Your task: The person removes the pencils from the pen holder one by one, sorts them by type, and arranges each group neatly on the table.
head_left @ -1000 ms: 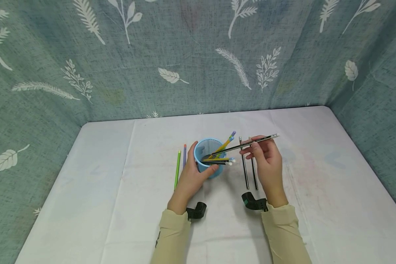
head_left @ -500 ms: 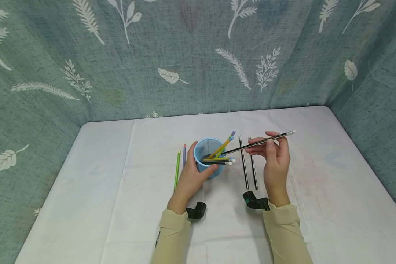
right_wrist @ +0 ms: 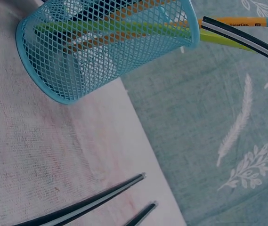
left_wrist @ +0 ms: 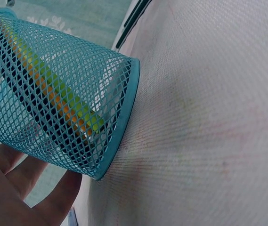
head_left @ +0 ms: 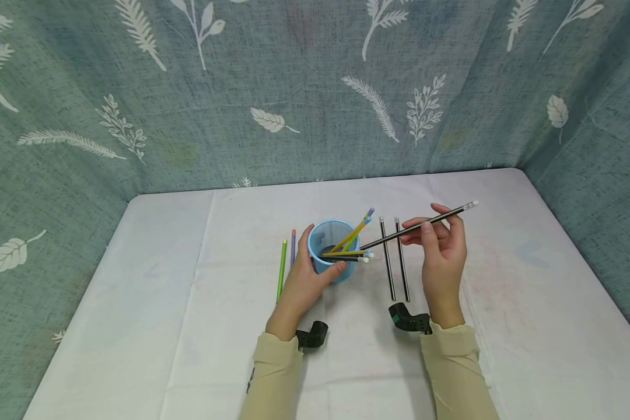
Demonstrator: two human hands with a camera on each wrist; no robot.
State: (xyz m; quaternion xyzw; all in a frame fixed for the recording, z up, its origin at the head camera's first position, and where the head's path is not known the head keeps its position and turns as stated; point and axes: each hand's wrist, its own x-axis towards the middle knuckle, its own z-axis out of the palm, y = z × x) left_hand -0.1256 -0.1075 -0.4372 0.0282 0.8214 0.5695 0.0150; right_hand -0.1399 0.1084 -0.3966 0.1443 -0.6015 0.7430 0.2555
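Observation:
My left hand (head_left: 303,286) grips a light blue mesh pencil cup (left_wrist: 60,89), thumb and fingers round its side. Inside lean several pencils, yellow (head_left: 353,234), green and black, their eraser ends past the rim. My right hand (head_left: 443,262) pinches a black-and-silver striped pencil (head_left: 417,227), white eraser up to the right. Its lower end is just beside the cup's right rim; in the right wrist view this pencil (right_wrist: 242,36) crosses in front of a yellow pencil (right_wrist: 261,21). The right hand itself is out of the right wrist view.
Two black striped pencils (head_left: 387,259) lie side by side on the white cloth-covered table (head_left: 231,350) between cup and right hand. Left of the cup lie a green pencil (head_left: 282,268) and a purple pencil (head_left: 293,248). A leaf-patterned curtain (head_left: 304,151) stands behind.
The right hand has moved rightward, drawing the striped pencil's lower end from over the cup's opening to just outside the rim. The left hand and cup have stayed put.

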